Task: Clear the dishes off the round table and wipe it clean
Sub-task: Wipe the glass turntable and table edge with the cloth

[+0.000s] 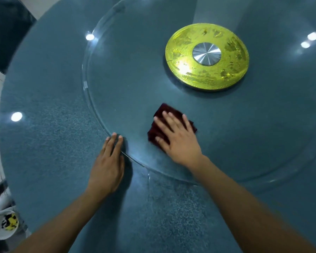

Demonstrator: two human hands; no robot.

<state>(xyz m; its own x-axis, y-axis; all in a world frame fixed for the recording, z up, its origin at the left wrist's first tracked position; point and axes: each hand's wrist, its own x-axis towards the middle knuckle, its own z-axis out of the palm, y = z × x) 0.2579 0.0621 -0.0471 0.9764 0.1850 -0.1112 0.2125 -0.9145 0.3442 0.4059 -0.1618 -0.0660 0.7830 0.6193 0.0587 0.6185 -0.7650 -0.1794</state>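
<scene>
Wiping step in hand, by the look of it: no dishes anywhere on the round blue-green speckled table (49, 143), so clearing judged done.

Right hand (175, 137) flat, fingers straight and spread, pressing down on the folded dark red cloth (158, 115); nothing gripped or pinched, only palm and fingers laid over the fabric. Cloth lying on the clear round glass turntable (117, 88), at about 6 o'clock from the gold disc with silver metal centre (207, 56), apart from it, and inside the glass rim.

Left hand (108, 165) open too, fingers straight and together, fingertips resting across the near rim of the glass at about 9 o'clock from the cloth, palm over the table itself. Probably steadying the glass against turning, though impossible to confirm from one view.

Off the table at about 7 o'clock, low in the corner, a white bowl with yellow and black scraps (5, 225).

Next move, as a judgement: sweeping the cloth outward over the glass with even downward pressure, holding the rim firm so the top does not spin under the stroke. Then round the gold disc and out onto the table surface beyond the glass.
</scene>
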